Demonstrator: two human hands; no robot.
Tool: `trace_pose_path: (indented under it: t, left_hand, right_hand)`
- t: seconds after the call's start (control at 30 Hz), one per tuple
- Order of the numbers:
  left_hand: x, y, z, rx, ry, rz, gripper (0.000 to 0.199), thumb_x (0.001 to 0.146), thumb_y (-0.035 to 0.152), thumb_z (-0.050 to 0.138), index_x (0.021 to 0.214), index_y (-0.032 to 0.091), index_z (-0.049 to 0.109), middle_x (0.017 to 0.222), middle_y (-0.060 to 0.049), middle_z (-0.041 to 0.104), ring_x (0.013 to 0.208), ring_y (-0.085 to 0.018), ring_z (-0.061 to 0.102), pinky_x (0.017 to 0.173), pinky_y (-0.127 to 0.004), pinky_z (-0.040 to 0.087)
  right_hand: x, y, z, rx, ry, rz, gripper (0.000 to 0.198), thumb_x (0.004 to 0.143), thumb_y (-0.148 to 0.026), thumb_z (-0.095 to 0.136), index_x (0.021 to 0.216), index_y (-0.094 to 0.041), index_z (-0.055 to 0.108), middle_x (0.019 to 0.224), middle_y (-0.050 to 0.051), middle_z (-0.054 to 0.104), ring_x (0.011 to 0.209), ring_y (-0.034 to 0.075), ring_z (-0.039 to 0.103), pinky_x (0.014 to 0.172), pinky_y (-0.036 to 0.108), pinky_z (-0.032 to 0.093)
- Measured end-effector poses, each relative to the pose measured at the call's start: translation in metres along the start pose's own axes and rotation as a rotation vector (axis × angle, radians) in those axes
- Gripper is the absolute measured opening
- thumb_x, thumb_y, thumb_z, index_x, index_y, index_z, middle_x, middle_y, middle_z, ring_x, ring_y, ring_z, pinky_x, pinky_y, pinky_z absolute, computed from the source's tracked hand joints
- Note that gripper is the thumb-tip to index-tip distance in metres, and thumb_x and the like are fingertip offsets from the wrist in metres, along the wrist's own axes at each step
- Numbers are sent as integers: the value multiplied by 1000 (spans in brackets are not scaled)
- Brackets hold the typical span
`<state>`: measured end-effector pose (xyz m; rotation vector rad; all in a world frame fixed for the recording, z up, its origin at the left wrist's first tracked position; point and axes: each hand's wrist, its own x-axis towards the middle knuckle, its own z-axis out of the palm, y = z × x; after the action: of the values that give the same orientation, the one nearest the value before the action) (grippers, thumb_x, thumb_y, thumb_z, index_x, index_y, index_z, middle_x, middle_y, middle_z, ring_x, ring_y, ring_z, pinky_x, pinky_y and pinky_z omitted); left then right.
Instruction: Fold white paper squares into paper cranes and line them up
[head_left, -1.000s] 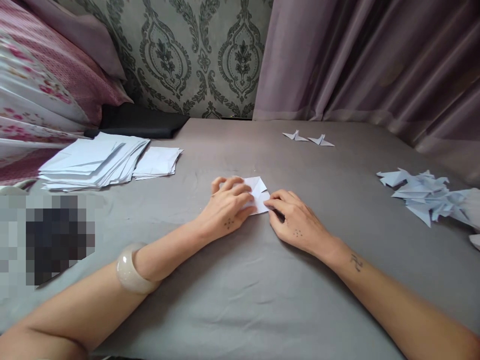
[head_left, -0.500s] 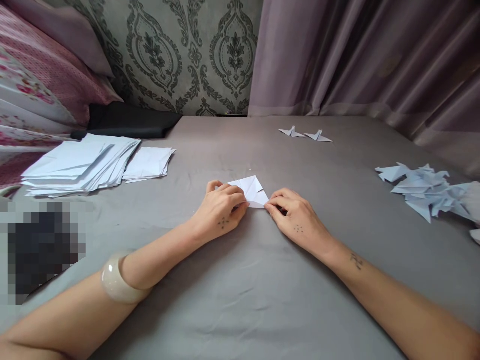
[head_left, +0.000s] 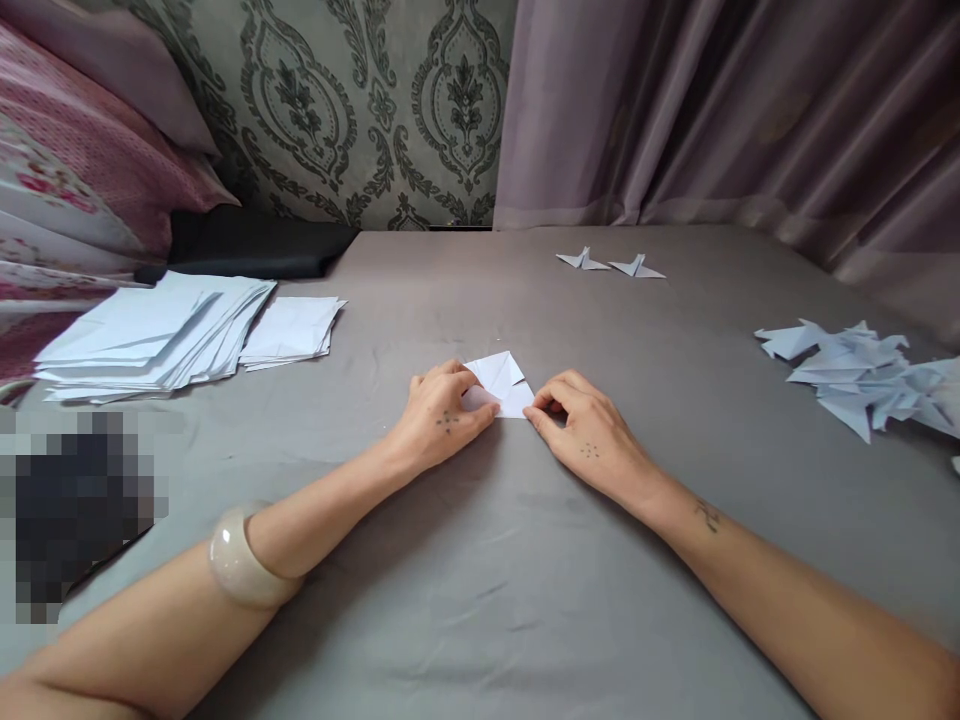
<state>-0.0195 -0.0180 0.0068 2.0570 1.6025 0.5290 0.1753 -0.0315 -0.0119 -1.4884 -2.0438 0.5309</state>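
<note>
Grey cloth (head_left: 450, 600) spreads beneath everything we work on, with a stack of white sheets (head_left: 150, 330) to the left and a heap of folded pieces (head_left: 862, 370) to the right. Our left hand (head_left: 439, 412) curls over one side of the paper, thumb at its near edge; whether those fingers pinch or merely press, we cannot tell. Our right hand (head_left: 589, 430) pinches the near right corner between thumb and finger. The folded paper (head_left: 511, 395) lies between the two, flat on the cloth.

To crease it well, we should probably steady the whole sheet first, next keep the near edge straight, and lastly press firmly out to the pinched corner; tugging there could skew the fold.

Compared with a second ago, our left fingers, then fanned across the paper, have gathered in; the near edge, then slanted, runs level; our right fingertips stay at that corner.
</note>
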Motion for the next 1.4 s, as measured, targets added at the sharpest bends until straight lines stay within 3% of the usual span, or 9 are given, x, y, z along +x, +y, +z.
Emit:
trace_pose_path:
  t: [0.17, 0.4, 0.57, 0.73, 0.87, 1.03, 1.13, 1.23, 1.4]
  left_hand:
    - [1, -1, 2, -23, -9, -31, 24, 77, 34, 59, 63, 17, 50, 91, -5, 57, 87, -21, 53, 79, -36, 40]
    - [0, 0, 2, -6, 6, -19, 35, 78, 34, 58, 56, 17, 36, 88, -4, 56, 85, -20, 52, 78, -37, 40]
    - [0, -11, -9, -37, -99, 111, 26, 77, 39, 60, 66, 16, 53, 96, -6, 57, 85, -21, 54, 81, -40, 42]
    - [3, -27, -18, -95, -179, 243, 16, 78, 21, 49, 82, 18, 64, 99, -4, 59, 76, -16, 55, 74, -32, 44]
    - [4, -28, -15, 21, -94, 378, 20, 81, 16, 46, 89, 19, 64, 106, -4, 60, 88, -17, 57, 89, -38, 39]
    - [-1, -21, -5, 235, 211, 491, 33, 88, 22, 51, 121, 23, 52, 133, -12, 44, 121, -27, 41, 98, -44, 31]
    - [-5, -18, 1, 310, 316, 497, 33, 90, 29, 52, 121, 20, 48, 127, -14, 46, 114, -27, 42, 94, -42, 33]
    - [-6, -19, 4, 350, 212, 562, 18, 95, 29, 43, 104, 19, 55, 110, -10, 58, 97, -22, 50, 85, -37, 35]
    - [-4, -21, 6, 271, 22, 659, 28, 99, 21, 33, 101, 18, 61, 104, -7, 66, 91, -17, 59, 83, -33, 39]
  right_hand:
    - [-3, 4, -3, 25, -10, -82, 11, 86, -13, 53, 83, -21, 61, 91, 2, 60, 83, 14, 57, 74, 28, 46]
    - [-11, -1, -5, -102, -109, -400, 33, 88, -2, 39, 97, -20, 64, 103, 6, 65, 96, 20, 55, 81, 33, 47]
    - [-16, -4, -7, -168, -110, -370, 36, 83, 0, 39, 99, -21, 64, 103, 6, 64, 92, 20, 56, 81, 35, 48]
    - [-16, -7, -7, -230, -133, -347, 43, 80, 1, 38, 110, -21, 62, 108, 8, 61, 94, 22, 54, 81, 36, 48]
    - [-15, -9, -7, -261, -177, -324, 48, 81, 0, 38, 117, -22, 60, 107, 8, 58, 92, 21, 52, 79, 35, 48]
    - [-15, -7, -5, -288, -189, -325, 46, 85, -3, 38, 121, -24, 59, 109, 9, 56, 94, 22, 49, 79, 35, 48]
    - [-15, -6, -4, -286, -190, -323, 44, 86, -5, 39, 119, -25, 60, 109, 9, 55, 94, 21, 49, 80, 35, 47]
    - [-14, -7, -6, -286, -200, -330, 43, 86, -5, 38, 115, -25, 62, 107, 9, 55, 93, 21, 49, 80, 35, 47]
    - [-15, -12, -14, -279, -254, -317, 40, 85, -3, 37, 106, -22, 65, 102, 9, 54, 93, 21, 50, 79, 35, 48]
